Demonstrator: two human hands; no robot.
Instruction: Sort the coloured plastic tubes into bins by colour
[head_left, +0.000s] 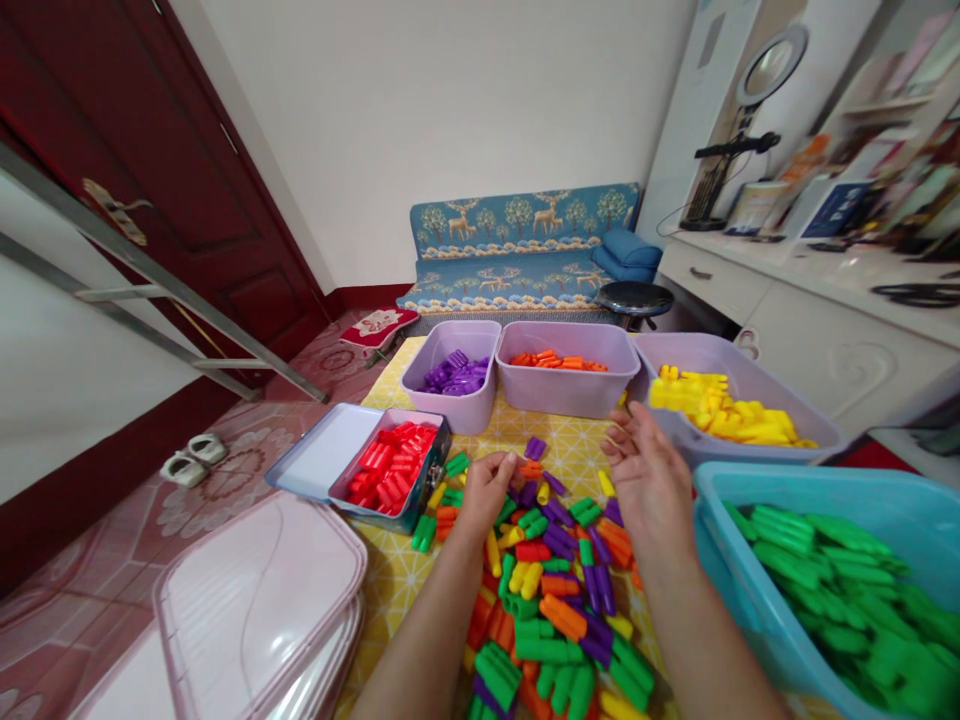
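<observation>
A heap of small plastic pieces (551,590) in green, orange, purple, yellow and red lies on a yellow patterned tablecloth (390,580). My left hand (486,490) rests on the heap's far left side, fingers curled over some pieces; what it holds is hidden. My right hand (651,478) hovers over the heap's far right side with fingers apart and nothing in it. A loose purple piece (535,447) lies just beyond both hands.
Sorting tubs ring the heap: red pieces in a metal tin (390,470), purple pieces in a lilac tub (454,375), orange in the second tub (566,370), yellow in the third tub (731,405), green in a blue tub (840,580). Pink lids (255,600) lie at the left.
</observation>
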